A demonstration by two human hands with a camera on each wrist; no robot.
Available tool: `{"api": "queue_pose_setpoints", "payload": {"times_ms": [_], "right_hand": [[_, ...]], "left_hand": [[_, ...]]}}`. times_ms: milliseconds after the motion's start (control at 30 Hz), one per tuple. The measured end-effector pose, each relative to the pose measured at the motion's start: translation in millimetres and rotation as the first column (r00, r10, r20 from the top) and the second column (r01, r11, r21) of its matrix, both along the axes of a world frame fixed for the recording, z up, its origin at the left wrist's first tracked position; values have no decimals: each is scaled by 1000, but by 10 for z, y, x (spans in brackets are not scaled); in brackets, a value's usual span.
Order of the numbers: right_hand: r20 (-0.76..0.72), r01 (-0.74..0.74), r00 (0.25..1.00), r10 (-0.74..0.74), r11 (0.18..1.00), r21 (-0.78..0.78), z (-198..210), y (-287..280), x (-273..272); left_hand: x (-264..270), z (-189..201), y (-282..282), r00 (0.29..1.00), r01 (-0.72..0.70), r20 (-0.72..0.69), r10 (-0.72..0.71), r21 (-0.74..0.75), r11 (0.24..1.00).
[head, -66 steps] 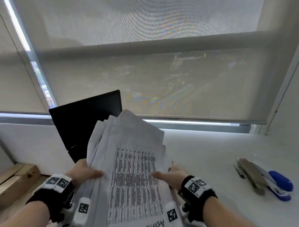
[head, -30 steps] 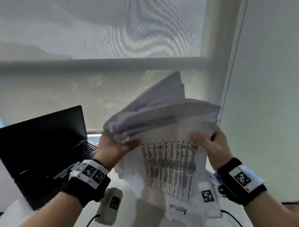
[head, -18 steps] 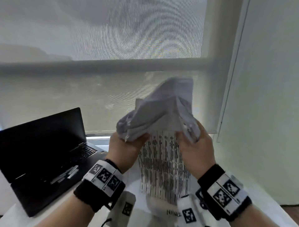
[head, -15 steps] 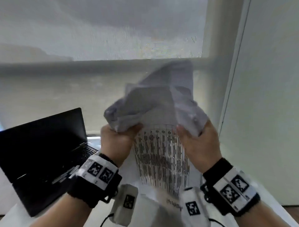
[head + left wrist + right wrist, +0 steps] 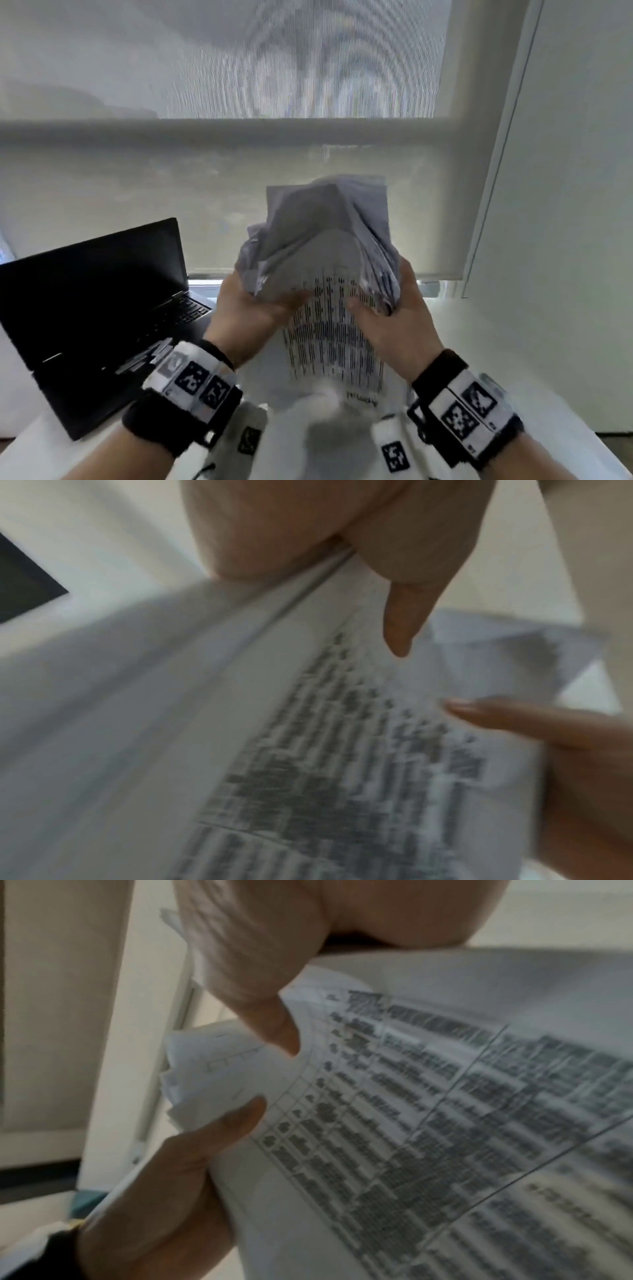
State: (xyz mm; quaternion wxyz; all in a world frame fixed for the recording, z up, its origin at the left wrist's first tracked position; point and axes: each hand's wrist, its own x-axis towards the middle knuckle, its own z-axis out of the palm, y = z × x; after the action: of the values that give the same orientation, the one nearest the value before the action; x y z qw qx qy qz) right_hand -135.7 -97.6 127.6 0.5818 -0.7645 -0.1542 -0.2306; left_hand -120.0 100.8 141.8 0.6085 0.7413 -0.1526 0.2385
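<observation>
A thick stack of printed sheets (image 5: 325,260) stands upright in front of me, bowed and fanned at its top, with a table of black print facing me. My left hand (image 5: 257,308) grips its left edge, thumb on the printed face. My right hand (image 5: 390,311) grips the right edge the same way. In the left wrist view my left thumb (image 5: 399,620) presses on the sheets (image 5: 308,764), blurred by motion. The right wrist view shows my right thumb (image 5: 270,1020) on the printed page (image 5: 445,1110), with the left hand (image 5: 171,1177) below it.
An open black laptop (image 5: 89,294) sits on the white desk (image 5: 486,346) to the left of my hands. A window with a lowered roller blind (image 5: 205,192) is behind the papers. A white wall (image 5: 565,205) closes the right side.
The stack went from lying low in both hands to being held up on end. In the last half second the hands drew closer together and lower, bunching the sheets.
</observation>
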Motion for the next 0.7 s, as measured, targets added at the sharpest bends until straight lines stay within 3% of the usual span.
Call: {"api": "queue_pose_setpoints", "payload": {"times_ms": [100,167,233,300,367,400,467,500,567,700], "right_hand": [[-167,-13,986,27,997,82,28,-117,121],[-267,105,961,-71,988,115,-36,-225,169],[-395,241,898,-194,968,74,-236,-353,181],[-529,283,830,-176,950,129,-502,-431,149],[-618,242,786,13,914,327,-636,-381,38],[-600,190,778,185,842,506,-671,-337,11],[-399,-9,778,485,645,764,-523,-219,-88],[-288,-130,782,553,597,792,-431,-186,-79],[-211,-211,817,536,619,757,-271,-144,-14],[-227,-34,940,256,730,683,-152,-325,183]], "left_hand": [[127,-12,58,992,-124,-41,120,-115,986],[152,83,52,983,-181,-45,175,-192,964],[203,178,165,976,-216,-60,207,-287,933],[280,246,340,961,-276,-140,241,-385,880],[442,218,553,952,-300,-226,206,-566,768],[490,181,617,959,-277,-244,147,-682,677],[519,106,674,955,-261,-295,14,-821,507],[521,44,693,945,-270,-324,-30,-833,483],[426,-62,673,931,-187,-316,-183,-843,504],[210,-84,708,943,30,-191,-273,-767,641]]}}
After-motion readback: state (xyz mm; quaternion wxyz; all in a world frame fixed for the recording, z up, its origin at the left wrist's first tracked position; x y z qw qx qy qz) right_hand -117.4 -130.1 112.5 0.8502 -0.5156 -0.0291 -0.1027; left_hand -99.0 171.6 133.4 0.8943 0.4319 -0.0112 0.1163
